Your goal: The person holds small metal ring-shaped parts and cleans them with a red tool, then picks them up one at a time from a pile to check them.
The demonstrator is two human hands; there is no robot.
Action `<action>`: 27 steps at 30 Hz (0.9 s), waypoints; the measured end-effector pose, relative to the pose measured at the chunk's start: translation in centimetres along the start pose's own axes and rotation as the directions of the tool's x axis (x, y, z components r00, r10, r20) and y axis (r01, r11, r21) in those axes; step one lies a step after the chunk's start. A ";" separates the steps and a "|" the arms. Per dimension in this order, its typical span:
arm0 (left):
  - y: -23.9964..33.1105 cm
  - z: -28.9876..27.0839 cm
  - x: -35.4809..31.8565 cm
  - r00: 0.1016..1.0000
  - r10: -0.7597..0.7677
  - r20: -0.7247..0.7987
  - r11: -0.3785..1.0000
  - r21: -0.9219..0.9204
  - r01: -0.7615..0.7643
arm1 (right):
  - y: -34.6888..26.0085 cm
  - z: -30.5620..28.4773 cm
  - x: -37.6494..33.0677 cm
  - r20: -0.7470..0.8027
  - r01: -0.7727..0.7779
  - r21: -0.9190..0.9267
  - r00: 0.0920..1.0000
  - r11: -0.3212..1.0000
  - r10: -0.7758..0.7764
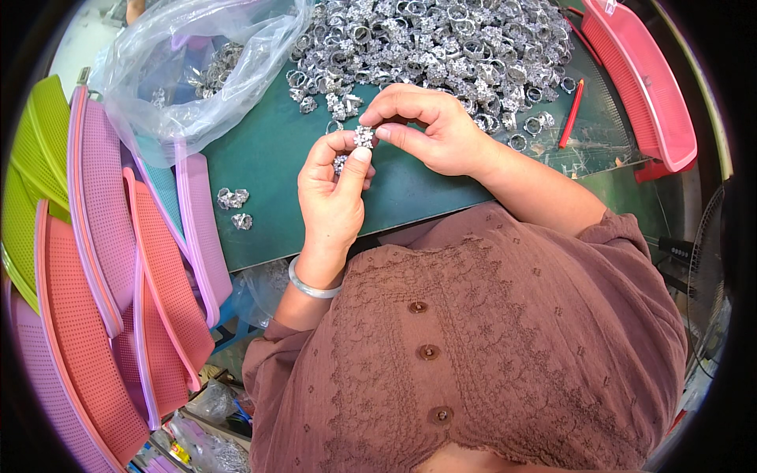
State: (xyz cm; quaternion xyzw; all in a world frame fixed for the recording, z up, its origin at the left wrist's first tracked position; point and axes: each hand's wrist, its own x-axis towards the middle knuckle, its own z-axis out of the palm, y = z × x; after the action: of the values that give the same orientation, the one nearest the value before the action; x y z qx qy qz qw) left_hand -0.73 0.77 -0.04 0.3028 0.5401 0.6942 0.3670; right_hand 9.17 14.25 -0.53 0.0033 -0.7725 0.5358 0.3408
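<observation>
My left hand (334,189) is closed, pinching a silver ring with a flower-like cluster of clear stones (363,137) between thumb and forefinger. A second silver ring (340,164) shows within the curled fingers of the same hand. From the right, my right hand (445,132) meets the pinched ring with thumb and forefinger tips at its upper right side. Just beyond both hands lies a large heap of similar silver rings (441,47). A few loose rings (232,199) rest on the green table mat (272,177), left of my left hand.
A clear plastic bag (169,126) holding more rings stands at the far left. Green, purple and coral perforated baskets (95,213) are stacked along the left. On the right are a red pen (572,114) and a pink basket (643,87), with a fan (704,260) beside me.
</observation>
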 end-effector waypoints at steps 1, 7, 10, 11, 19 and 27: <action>0.0 0.0 0.0 1.000 -0.001 0.002 1.000 -0.002 0.001 | 0.0 0.0 0.0 -0.001 -0.001 -0.001 1.000 1.000 0.001; 0.1 0.1 0.0 1.000 -0.006 0.006 1.000 -0.007 0.006 | -0.1 0.0 0.1 -0.005 -0.018 -0.009 1.000 1.000 0.018; 0.2 0.2 0.0 1.000 -0.012 -0.001 1.000 -0.005 0.012 | -0.2 0.0 0.1 -0.007 -0.023 -0.011 1.000 1.000 0.023; 0.3 0.3 0.0 1.000 -0.015 -0.001 1.000 -0.002 0.015 | -0.1 0.0 0.1 -0.006 -0.023 -0.011 1.000 1.000 0.023; 0.3 0.3 0.0 1.000 -0.013 0.006 1.000 0.011 0.013 | -0.1 0.0 0.1 0.000 -0.040 -0.012 0.999 0.999 0.040; -0.1 0.0 -0.1 1.000 -0.003 0.011 1.000 0.025 0.003 | -0.3 0.1 -0.2 0.010 -0.146 0.047 0.989 0.988 0.146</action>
State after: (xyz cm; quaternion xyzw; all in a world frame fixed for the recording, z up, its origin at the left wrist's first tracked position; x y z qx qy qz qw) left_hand -0.63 0.74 -0.17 0.3105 0.5471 0.6851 0.3673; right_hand 9.34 13.94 -0.40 -0.0435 -0.7588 0.5775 0.2981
